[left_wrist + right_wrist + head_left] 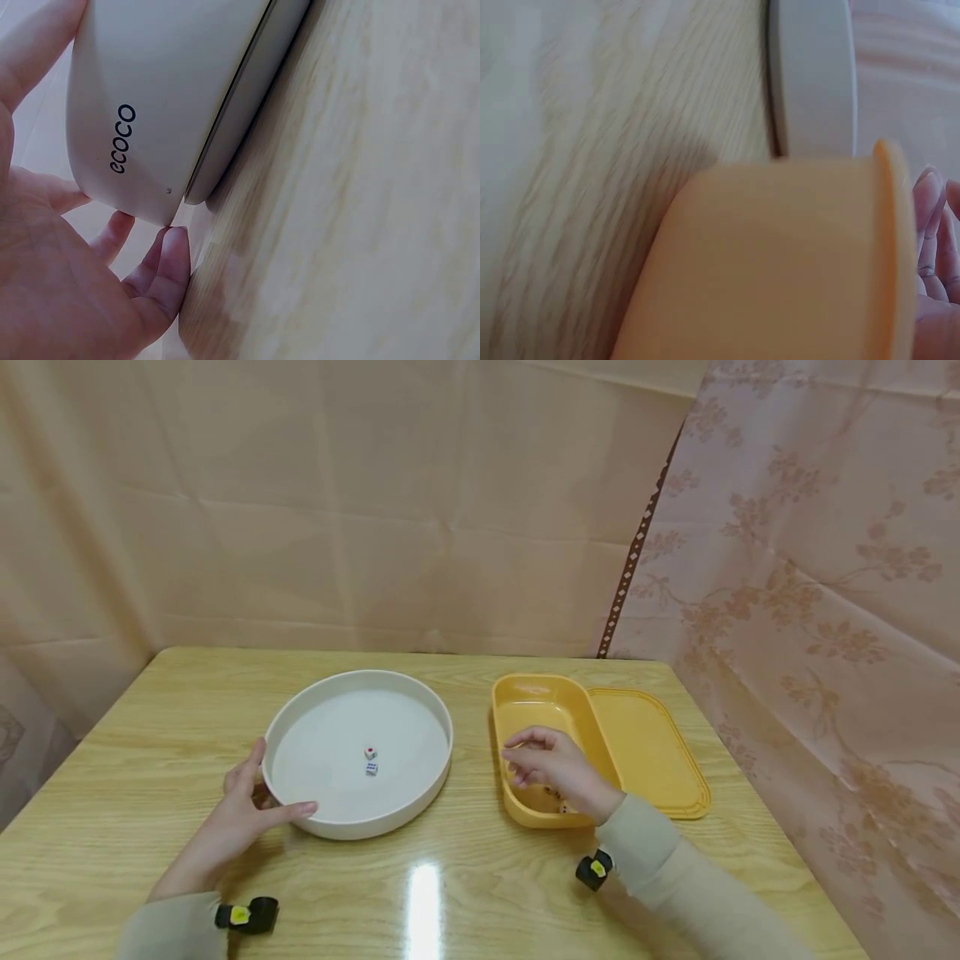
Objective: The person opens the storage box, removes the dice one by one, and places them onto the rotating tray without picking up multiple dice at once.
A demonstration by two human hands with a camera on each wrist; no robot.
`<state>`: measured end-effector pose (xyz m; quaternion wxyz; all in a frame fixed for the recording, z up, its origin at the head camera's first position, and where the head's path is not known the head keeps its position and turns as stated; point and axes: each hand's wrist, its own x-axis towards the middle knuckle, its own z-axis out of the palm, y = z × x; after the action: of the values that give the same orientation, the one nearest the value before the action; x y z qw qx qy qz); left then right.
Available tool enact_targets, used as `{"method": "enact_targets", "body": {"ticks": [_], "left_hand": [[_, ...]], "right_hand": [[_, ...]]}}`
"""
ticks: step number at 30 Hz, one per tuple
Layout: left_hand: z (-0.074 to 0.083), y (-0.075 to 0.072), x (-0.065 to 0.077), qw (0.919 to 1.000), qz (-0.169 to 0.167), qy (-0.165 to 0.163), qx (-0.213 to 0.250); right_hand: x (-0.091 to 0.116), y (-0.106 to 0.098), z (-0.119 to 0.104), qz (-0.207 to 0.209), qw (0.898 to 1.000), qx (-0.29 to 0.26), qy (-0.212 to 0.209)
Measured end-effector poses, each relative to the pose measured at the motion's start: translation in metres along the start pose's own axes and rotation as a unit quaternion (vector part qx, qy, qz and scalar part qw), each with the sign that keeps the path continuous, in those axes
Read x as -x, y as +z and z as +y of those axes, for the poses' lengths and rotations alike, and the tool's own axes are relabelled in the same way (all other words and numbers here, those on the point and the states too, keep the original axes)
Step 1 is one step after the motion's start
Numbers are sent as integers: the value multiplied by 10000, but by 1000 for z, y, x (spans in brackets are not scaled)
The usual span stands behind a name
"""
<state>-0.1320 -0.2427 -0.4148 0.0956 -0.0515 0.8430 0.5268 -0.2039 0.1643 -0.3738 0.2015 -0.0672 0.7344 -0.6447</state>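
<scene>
My left hand (pixel 238 814) holds the near left edge of a round white tray (pixel 360 831), its thumb over the rim and its fingers against the outer wall. In the left wrist view, the fingertips touch the tray's side (pixel 165 82) near the printed word "ecoco". Two white dice lie close together inside, one die (pixel 371 752) with a red dot up and another die (pixel 371 769) with blue dots. Above the yellow box (pixel 603 752) hovers my right hand (pixel 558 768), fingers loosely bent and nothing visible between them. Several dice (pixel 564 808) lie at the box's near end, partly hidden under this hand.
Right beside the box, its flat yellow lid (pixel 652 752) lies on the wooden table (pixel 480 893). Beige curtains (pixel 390 510) hang behind the table, and a pink flowered cloth (pixel 825 610) hangs along the right side.
</scene>
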Motion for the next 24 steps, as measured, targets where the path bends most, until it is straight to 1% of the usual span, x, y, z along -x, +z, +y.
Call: {"method": "enact_targets", "body": {"ticks": [5, 12, 18, 24], "left_hand": [[0, -1, -1, 9999, -67, -78, 56], [1, -1, 0, 9998, -98, -127, 109], [-1, 0, -1, 9998, -48, -83, 160], [-2, 0, -1, 9998, -37, -60, 204]], "right_hand": [[0, -16, 6, 55, 9997, 133, 192], [-4, -36, 13, 277, 9972, 558, 405], [-7, -49, 19, 260, 9958, 719, 505], [-9, -56, 24, 208, 9945, 812, 622]]}}
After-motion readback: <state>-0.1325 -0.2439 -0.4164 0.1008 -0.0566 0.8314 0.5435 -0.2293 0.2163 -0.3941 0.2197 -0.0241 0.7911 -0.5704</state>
